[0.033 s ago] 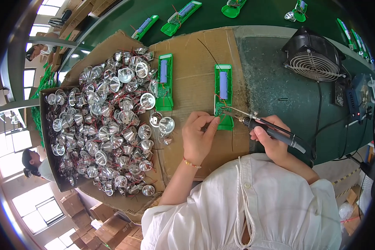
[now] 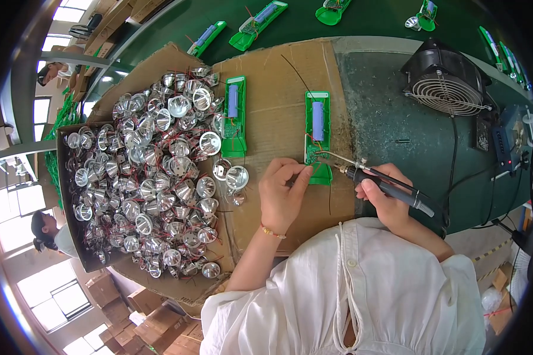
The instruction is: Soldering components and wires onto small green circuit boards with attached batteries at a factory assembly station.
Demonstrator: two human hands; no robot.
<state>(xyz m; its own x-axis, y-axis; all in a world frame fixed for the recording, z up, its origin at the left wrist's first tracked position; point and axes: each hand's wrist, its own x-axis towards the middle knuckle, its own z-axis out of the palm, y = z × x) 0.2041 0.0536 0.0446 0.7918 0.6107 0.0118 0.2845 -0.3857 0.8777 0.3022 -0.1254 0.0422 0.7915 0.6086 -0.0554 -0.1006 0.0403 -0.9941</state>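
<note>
In front of me a green plastic housing (image 2: pixel 321 176) lies on the cardboard, with a blue cylindrical battery (image 2: pixel 318 121) and a small circuit board (image 2: pixel 311 155) inside it. My left hand (image 2: pixel 283 192) is closed in a pinch at the board's left edge, on what looks like a thin wire, mostly hidden by the fingertips. Wrapped in my right hand (image 2: pixel 388 201) is a soldering iron (image 2: pixel 397 194) with a black handle and a bent metal guide; its tip end reaches over the board. A second green housing (image 2: pixel 234 145) with a battery lies to the left.
A large pile of silvery reflector cups (image 2: pixel 154 171) with red wires fills a box and cardboard at left. At the back right stands a black fan (image 2: pixel 444 83), with a soldering station (image 2: pixel 511 139) beside it. More green housings (image 2: pixel 257 23) line the far side.
</note>
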